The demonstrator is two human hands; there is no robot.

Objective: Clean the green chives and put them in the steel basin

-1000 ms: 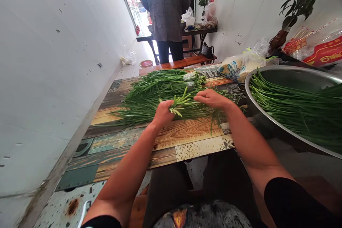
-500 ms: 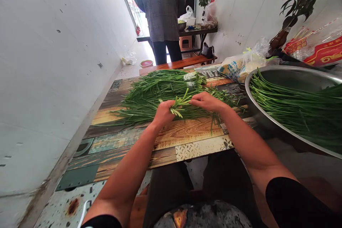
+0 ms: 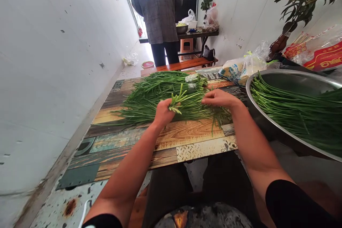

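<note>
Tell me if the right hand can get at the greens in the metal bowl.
Probably yes: the right hand is close to the metal bowl, and nothing covers the greens inside.

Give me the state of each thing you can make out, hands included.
Left hand: closed around a small bunch of stalks
Right hand: fingers bent, apart from that bunch; any grip unclear
Banded greens: lying on the table
Steel basin: uncovered, partly filled with long greens
Stool: upright
Co-worker: standing, back turned
</note>
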